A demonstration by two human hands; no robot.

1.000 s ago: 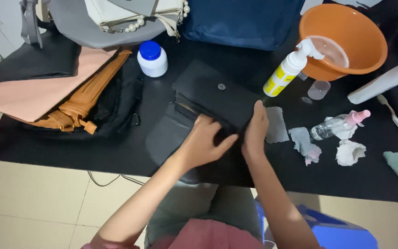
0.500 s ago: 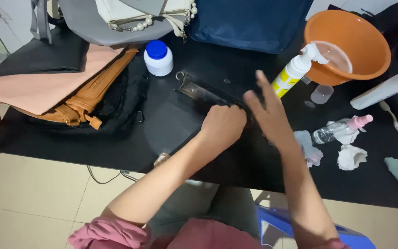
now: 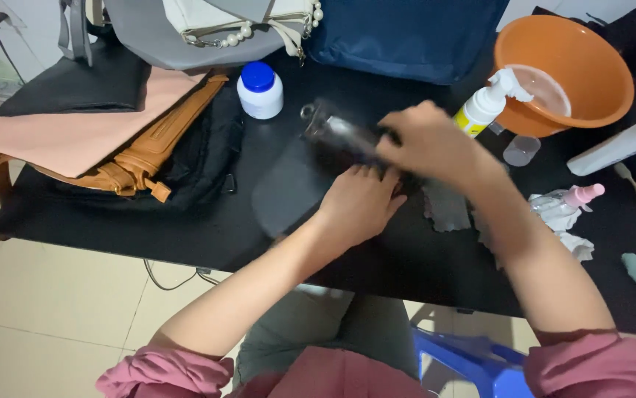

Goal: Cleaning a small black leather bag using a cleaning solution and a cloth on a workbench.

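Where both hands grip it, a blurred black purse (image 3: 310,173), flap open, metal ring.

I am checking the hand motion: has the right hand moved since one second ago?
Yes. The right hand has moved up the table, away from the person and toward the white jar with the blue lid; it now rests on top of the black purse.

Black table (image 3: 185,236) over beige tile floor (image 3: 53,309); blue stool (image 3: 473,361) at 5 o'clock, white wall (image 3: 8,29) at 10.
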